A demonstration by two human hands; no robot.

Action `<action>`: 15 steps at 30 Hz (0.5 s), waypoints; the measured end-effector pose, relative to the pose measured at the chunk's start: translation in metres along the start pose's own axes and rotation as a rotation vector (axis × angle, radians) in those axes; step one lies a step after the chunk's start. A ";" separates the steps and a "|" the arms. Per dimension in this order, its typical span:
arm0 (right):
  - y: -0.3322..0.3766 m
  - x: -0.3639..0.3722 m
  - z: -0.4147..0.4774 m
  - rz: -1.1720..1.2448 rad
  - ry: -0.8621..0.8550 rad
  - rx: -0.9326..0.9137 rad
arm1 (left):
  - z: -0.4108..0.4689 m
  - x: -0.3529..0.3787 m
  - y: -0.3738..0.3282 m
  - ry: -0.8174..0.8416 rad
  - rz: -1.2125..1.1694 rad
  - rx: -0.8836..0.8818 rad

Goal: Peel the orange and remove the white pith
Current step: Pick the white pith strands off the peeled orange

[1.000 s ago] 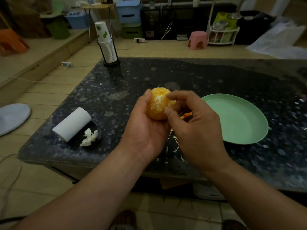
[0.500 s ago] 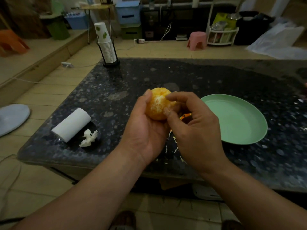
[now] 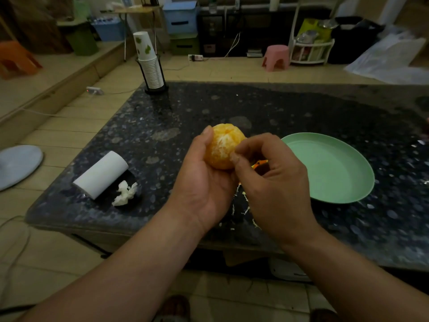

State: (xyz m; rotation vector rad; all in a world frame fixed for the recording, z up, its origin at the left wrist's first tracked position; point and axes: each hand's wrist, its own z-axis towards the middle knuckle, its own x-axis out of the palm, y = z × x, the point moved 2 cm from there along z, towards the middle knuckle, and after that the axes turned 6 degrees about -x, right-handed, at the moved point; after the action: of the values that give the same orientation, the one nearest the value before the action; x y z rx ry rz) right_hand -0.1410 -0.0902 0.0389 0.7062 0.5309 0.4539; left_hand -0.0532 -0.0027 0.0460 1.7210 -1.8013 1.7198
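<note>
The left hand cups the orange from below and from the left, its palm under the fruit and its thumb lying up the left flank to the crown, so the fingers are curled firmly round it. The right hand is closed small, its thumb and bent forefinger brought tip to tip against the orange's right side, pinching at the skinless surface. Whether a thread of white pith sits between those two tips is too fine to tell. The other fingers of the right hand are tucked loosely toward the palm. Half a second ago the right forefinger lay stretched over the upper right of the fruit; now it has drawn down and curled to meet the thumb lower on the side. The left hand's grip and the orange's place are as they were. The orange is fully stripped of peel, with pale webbing across the face turned to the camera. It is raised above the dark speckled table, between the two hands, against the left palm and at the right fingertips. Below the right hand a scrap of orange peel shows, and white pith scraps lie on the table under the wrists. The green plate sits just beside the right hand.
</note>
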 end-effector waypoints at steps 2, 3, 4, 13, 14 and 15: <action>0.000 0.000 0.000 0.004 -0.001 0.015 | 0.000 0.000 0.000 -0.001 -0.006 -0.001; 0.000 -0.001 0.001 -0.004 0.000 0.011 | 0.000 0.000 0.000 0.001 -0.009 -0.001; 0.000 0.000 0.001 -0.019 0.005 -0.001 | 0.000 0.000 -0.001 0.002 -0.012 -0.002; -0.002 -0.007 0.003 -0.029 0.052 -0.009 | 0.000 0.000 -0.003 0.006 -0.013 0.009; -0.002 -0.006 0.003 -0.046 0.063 -0.019 | 0.000 -0.001 -0.003 0.003 -0.012 0.007; -0.001 -0.006 0.003 -0.056 0.070 -0.026 | 0.001 -0.003 -0.003 -0.005 -0.011 0.001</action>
State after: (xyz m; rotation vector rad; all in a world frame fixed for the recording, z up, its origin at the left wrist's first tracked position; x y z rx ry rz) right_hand -0.1436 -0.0959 0.0416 0.6506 0.6084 0.4332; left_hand -0.0502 -0.0007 0.0454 1.7336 -1.7901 1.7144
